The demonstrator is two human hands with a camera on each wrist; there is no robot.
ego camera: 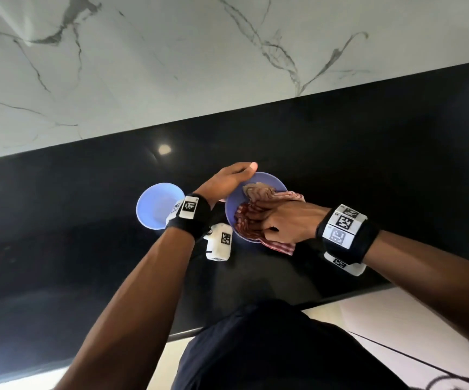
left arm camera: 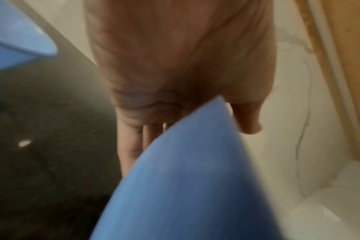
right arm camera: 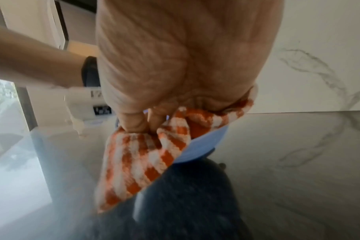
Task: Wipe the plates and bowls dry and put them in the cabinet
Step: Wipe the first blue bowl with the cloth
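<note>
In the head view I hold a blue bowl (ego camera: 273, 182) tilted above the black counter (ego camera: 382, 170). My left hand (ego camera: 231, 177) grips its left rim, thumb over the edge. My right hand (ego camera: 267, 220) presses a bunched red-and-white checked cloth (ego camera: 258, 192) into the bowl, fingers curled round it. The left wrist view shows the bowl's outer wall (left arm camera: 185, 178) across my left hand (left arm camera: 175, 100). In the right wrist view, my right hand (right arm camera: 138, 125) clutches the cloth (right arm camera: 138, 159) over the bowl's rim (right arm camera: 203, 146). Part of the cloth hangs out over the near rim.
A second blue bowl (ego camera: 157, 205) stands on the counter just left of my left wrist; its edge (left arm camera: 14, 40) shows in the left wrist view. A marble wall (ego camera: 227, 66) rises behind the counter. Pale cabinet fronts (ego camera: 396, 333) lie below the counter's near edge.
</note>
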